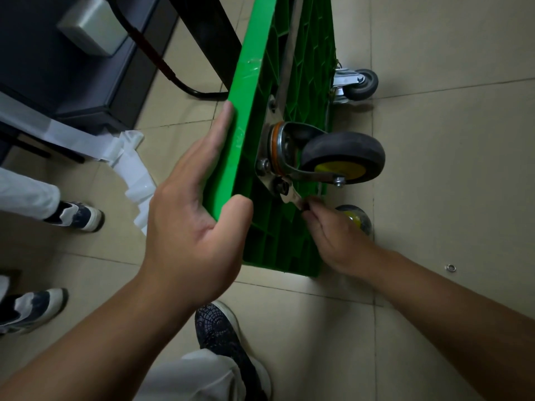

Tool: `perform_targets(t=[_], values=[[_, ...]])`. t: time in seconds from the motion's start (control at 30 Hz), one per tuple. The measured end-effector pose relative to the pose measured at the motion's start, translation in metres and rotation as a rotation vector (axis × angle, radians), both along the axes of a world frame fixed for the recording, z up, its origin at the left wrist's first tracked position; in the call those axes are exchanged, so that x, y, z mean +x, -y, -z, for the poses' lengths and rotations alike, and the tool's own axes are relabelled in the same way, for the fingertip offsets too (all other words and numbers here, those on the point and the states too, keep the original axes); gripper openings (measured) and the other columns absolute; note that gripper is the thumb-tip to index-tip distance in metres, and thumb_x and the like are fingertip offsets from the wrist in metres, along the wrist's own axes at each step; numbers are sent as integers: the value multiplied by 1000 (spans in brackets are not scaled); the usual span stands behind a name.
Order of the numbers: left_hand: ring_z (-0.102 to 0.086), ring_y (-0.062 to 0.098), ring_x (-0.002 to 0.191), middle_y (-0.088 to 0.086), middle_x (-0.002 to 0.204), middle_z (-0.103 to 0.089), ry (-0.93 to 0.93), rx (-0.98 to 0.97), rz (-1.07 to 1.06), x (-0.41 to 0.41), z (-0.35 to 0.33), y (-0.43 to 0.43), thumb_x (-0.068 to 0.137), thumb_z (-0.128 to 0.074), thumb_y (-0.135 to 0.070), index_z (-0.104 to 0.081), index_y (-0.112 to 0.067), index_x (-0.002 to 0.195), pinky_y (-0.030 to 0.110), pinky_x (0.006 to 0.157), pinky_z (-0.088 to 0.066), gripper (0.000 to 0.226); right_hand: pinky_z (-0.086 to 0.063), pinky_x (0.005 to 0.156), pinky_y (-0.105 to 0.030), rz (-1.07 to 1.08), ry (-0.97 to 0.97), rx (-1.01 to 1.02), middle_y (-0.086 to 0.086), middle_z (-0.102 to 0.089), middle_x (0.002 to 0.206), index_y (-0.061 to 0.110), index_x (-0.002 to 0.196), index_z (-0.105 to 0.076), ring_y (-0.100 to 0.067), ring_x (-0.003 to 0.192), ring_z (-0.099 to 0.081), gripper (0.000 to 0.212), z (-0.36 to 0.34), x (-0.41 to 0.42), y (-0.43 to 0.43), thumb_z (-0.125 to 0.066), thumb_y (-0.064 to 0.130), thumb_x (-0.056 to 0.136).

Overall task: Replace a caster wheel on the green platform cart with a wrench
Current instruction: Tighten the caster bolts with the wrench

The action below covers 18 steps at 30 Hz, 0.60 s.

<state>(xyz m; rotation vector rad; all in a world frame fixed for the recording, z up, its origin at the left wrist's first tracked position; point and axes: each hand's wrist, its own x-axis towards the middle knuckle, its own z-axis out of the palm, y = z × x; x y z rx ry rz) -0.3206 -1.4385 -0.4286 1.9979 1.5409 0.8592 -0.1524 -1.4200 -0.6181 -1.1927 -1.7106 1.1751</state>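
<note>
Left hand (188,227) along cart (254,82) edge

Left hand (191,235) and right hand (338,241) are bare, forearms (101,342) too. Light grey trousers (188,374), dark speckled mesh shoe (223,334), whitish sole (232,315).

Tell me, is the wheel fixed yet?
Done: the cart is tipped on its side, left hand holding it. In hand: right hand holds the wrench on a caster bolt. Left: finishing the bolts; a washer lies on the floor.
</note>
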Motion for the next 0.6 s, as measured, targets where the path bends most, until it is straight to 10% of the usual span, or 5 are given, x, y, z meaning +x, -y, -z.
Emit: perform_targets(t=[0.2,0.37,0.6], values=[[-60,3,99,-12,138,-60,-24,32,-6,1,-2,0,74,-47,-27,-39,-22,159,16,82,-45,85,-44,57,-45,-34,-181,-245,-6,-53,65,24,80,-50,-22,59,-52,34,-49,-13,42,-35,41,106],[-52,5,135,-10,150,-53,-50,60,7,4,-5,-1,75,-50,-20,-39,-15,158,21,104,-43,84,-36,46,-30,11,-485,-510,-3,-42,55,17,74,-43,-16,48,-40,42,-72,-23,71,-36,48,102],[-53,1,131,-11,148,-55,-40,67,-5,5,-3,0,74,-50,-18,-40,-15,158,18,103,-42,84,-46,59,-44,199,-241,-218,-5,-56,73,30,95,-52,-28,65,-54,43,-23,-19,80,-29,66,98]])
